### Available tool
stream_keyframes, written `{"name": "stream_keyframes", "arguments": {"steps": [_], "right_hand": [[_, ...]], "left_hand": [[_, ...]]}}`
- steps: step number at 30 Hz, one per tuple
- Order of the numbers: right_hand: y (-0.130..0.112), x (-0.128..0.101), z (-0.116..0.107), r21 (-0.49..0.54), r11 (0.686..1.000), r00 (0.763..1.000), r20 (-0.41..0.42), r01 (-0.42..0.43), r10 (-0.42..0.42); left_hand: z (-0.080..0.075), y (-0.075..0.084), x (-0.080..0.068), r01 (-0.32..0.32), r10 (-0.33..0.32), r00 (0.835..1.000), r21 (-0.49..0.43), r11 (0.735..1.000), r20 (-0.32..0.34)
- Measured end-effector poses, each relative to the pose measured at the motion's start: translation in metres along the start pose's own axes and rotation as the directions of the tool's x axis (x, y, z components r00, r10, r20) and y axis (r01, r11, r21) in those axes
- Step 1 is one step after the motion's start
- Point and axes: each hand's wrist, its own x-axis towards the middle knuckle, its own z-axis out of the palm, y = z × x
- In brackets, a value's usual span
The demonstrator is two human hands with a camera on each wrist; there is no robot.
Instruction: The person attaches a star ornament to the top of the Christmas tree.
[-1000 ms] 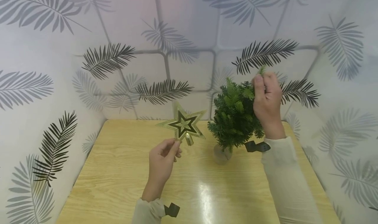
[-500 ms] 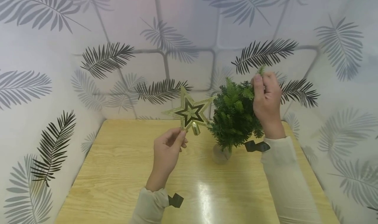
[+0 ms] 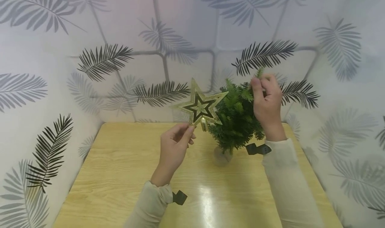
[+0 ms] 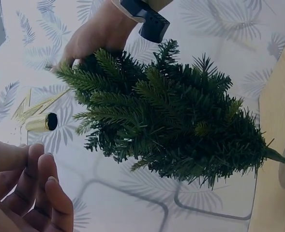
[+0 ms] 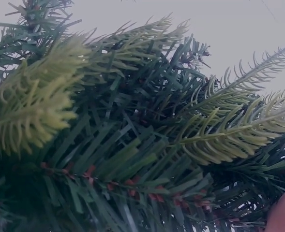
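In the head view my left hand (image 3: 174,146) pinches the lower point of a gold star tree topper (image 3: 201,108) between thumb and fingers. A short gold tube (image 4: 41,122) at the star's base shows its dark hollow end in the left wrist view. Right of the star stands a small artificial Christmas tree (image 3: 236,116), leaning a little. My right hand (image 3: 267,104) pinches a green sprig at the tree's top. Part of the star overlaps the tree's left side in the head view. Green branches (image 5: 132,145) fill the right wrist view, with a bit of skin at its lower right.
The tree's round pale base (image 3: 222,156) rests on a light wooden table (image 3: 120,174). Behind and beside the table hang pale walls (image 3: 186,27) with a grey and black leaf pattern. A dark wrist camera (image 3: 258,149) sits close beneath the branches.
My left hand has carried the star up and to the right, closer to the tree. The right hand keeps its hold on the treetop. The whole head view has shifted slightly.
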Motion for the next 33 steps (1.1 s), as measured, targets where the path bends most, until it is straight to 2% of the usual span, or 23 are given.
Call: {"name": "stream_keyframes", "arguments": {"steps": [8, 16, 26, 33], "right_hand": [[0.000, -0.001, -0.003, 0.007, 1.000, 1.000, 0.012, -0.028, 0.027], [-0.001, 0.001, -0.008, 0.007, 0.999, 0.999, -0.013, 0.049, -0.049], [-0.005, 0.002, -0.004, 0.062, 0.998, 0.999, 0.024, -0.032, 0.031], [-0.004, 0.001, -0.005, 0.054, 0.999, 1.000, 0.020, -0.004, 0.003]], "left_hand": [[0.009, 0.009, 0.019, -0.065, 0.064, 0.998, 0.004, 0.998, 0.025], [0.022, 0.019, 0.034, -0.110, 0.112, 0.992, -0.033, 0.993, 0.059], [0.027, 0.038, 0.051, -0.196, 0.195, 0.978, 0.010, 0.980, 0.068], [0.030, 0.042, 0.058, -0.222, 0.222, 0.973, 0.002, 0.975, 0.059]]}}
